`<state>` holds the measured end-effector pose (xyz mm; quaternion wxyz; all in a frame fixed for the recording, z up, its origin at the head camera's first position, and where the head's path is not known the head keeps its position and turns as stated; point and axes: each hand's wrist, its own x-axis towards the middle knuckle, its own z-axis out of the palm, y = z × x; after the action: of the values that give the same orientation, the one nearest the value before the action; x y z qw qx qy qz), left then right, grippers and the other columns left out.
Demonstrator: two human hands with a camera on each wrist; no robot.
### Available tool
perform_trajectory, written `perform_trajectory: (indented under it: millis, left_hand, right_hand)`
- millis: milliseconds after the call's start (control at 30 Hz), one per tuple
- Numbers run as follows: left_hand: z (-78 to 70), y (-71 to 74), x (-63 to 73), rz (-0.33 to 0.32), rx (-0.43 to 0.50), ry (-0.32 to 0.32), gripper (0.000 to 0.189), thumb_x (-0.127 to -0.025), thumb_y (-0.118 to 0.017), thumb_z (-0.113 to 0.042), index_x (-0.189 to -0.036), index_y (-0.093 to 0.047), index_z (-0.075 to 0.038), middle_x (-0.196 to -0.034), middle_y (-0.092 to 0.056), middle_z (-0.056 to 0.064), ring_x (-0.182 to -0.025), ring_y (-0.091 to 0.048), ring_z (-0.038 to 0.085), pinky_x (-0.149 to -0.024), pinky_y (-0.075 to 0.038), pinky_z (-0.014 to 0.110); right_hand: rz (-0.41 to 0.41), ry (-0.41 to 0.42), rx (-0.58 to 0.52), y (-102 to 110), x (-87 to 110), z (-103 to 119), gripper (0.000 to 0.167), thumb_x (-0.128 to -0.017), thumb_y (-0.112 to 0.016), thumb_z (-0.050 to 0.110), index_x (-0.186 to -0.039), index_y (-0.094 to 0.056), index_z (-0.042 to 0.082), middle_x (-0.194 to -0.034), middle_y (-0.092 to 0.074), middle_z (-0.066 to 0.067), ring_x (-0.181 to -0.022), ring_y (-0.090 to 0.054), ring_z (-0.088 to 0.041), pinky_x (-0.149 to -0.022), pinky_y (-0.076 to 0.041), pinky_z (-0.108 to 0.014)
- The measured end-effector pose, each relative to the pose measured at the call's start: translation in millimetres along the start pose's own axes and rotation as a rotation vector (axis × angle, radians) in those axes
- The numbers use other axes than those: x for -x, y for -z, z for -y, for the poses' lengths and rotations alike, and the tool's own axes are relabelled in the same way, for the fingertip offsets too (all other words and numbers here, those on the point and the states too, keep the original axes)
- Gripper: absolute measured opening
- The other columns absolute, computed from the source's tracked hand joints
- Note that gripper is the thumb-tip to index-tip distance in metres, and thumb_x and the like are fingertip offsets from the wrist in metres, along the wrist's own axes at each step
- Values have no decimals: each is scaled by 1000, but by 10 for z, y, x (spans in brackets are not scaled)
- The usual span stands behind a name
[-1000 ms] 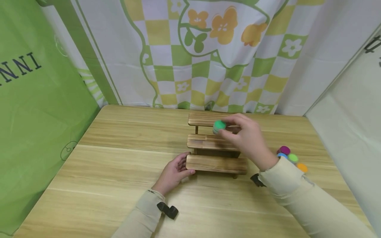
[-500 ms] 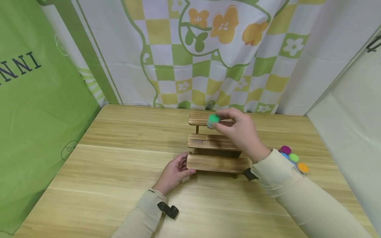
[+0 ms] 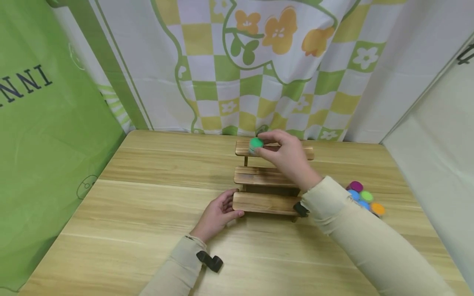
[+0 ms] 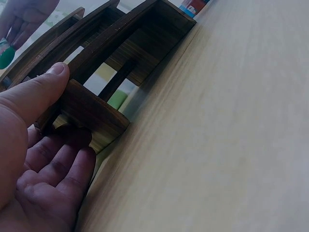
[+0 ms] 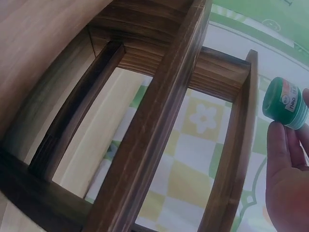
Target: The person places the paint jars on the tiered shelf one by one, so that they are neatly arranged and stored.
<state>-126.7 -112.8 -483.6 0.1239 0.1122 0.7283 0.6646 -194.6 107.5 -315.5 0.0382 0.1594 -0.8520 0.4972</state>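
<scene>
In the head view a three-tier wooden display stand [image 3: 266,201] stands on the table. My left hand [image 3: 217,214] holds the left end of its lowest shelf, thumb at the front and fingers behind; the left wrist view shows the thumb [image 4: 41,94] on the shelf edge. My right hand [image 3: 286,154] pinches a small green-lidded paint jar [image 3: 256,145] between thumb and fingers, over the left part of the top shelf [image 3: 242,149]. In the right wrist view the jar [image 5: 280,102] shows green sides and a printed label, past the stand's uppermost shelf.
Right of the stand, several similar jars cluster on the table [image 3: 148,230]: a purple one [image 3: 356,186], blue ones [image 3: 353,195], a light green one [image 3: 366,196] and an orange one [image 3: 377,209]. My right sleeve partly overlaps them. A patterned curtain [image 3: 248,86] hangs behind the table.
My right hand has carried the green jar leftward and away from me, from above the middle of the stand to the top shelf's left part. The left hand stays in place.
</scene>
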Motion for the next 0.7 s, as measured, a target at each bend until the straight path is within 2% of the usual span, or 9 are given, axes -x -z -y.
perform_trajectory:
  millis: [700]
  left_hand:
    - [8, -1, -4, 1, -1, -2, 72, -88, -78, -15, -149, -43, -3, -139, -57, 19, -122, -60, 31, -99, -54, 32]
  right_hand:
    - [10, -30, 31, -139, -180, -25, 41, -91, -77, 16, -128, -65, 4, -124, -63, -9, -107, -67, -23, -86, -60, -31]
